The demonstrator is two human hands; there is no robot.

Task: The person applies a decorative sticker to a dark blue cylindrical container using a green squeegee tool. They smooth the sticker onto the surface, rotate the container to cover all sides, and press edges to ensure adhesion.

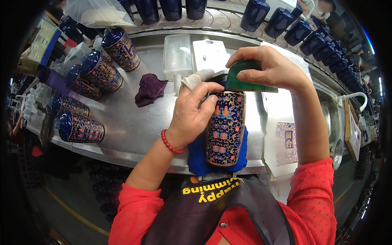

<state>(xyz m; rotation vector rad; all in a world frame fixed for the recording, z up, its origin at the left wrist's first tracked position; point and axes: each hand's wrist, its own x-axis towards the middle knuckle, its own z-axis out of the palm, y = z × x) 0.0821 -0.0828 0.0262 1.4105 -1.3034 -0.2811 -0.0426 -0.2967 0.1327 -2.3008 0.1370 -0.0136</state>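
A dark blue bottle [226, 128] with a dense floral pattern lies in front of me, its base toward my body, on a bright blue cloth [197, 154]. My left hand [188, 111] is closed at its shoulder, thumb and forefinger pressing on the patterned edge; a pale cloth wrap [197, 79] covers another of its fingers. In my right hand [274, 67] is a green, flat scraper [250, 83], gripped between thumb and fingers. The scraper lies against the bottle's upper end and hides part of the neck.
Decorated bottles [102, 73] stand at the left, near a crumpled purple cloth [150, 90]. A clear plastic container [177, 57] is behind my hands. At right lies a patterned decal sheet [287, 141] beside a sink [332, 114]. Plain blue bottles [255, 15] line a curved conveyor [222, 20].
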